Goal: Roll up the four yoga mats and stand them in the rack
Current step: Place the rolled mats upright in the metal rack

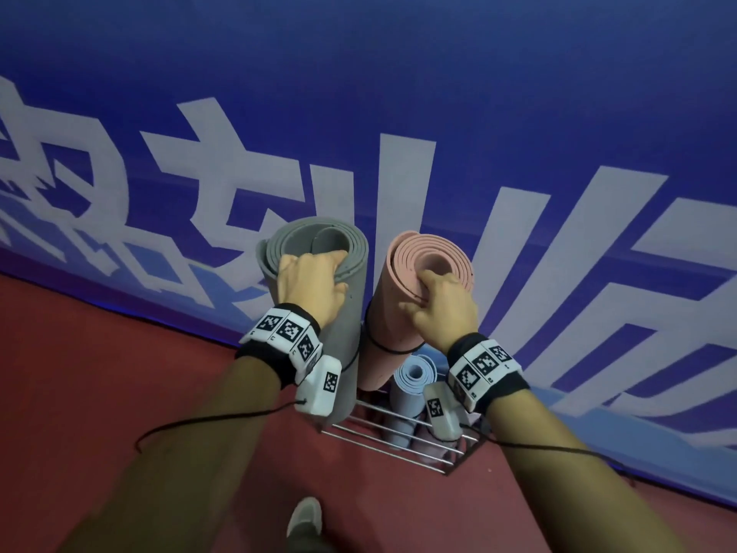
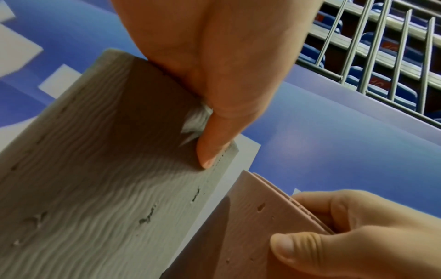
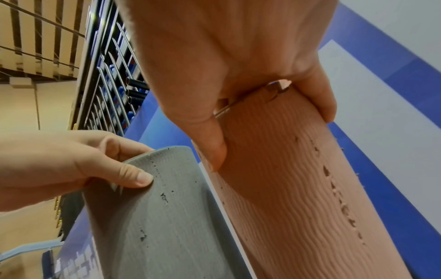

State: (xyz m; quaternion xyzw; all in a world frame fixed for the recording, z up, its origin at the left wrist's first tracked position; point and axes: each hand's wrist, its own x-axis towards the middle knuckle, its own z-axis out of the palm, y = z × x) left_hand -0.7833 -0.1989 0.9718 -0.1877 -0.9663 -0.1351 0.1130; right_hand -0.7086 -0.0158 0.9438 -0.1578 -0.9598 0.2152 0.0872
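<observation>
Head view: my left hand [image 1: 315,281] grips the top rim of the grey mat [image 1: 319,249], fingers curled over the rolled edge. My right hand [image 1: 438,301] does the same on the pink mat [image 1: 430,257]. Both rolls stand upright, side by side in the wire rack [image 1: 399,433] on the red floor [image 1: 119,373], against the blue banner [image 1: 518,93]. A light blue mat [image 1: 410,377] stands in the rack just behind them.

Left wrist view: thumb pressed on the grey mat's ribbed outer wrap, near its top edge.

Right wrist view: thumb and fingers clamp the pink roll's top end; layers show.

Judgement: soft, light foam, grippy ribbing, springs open; hold across the loose outer flap near the top.
</observation>
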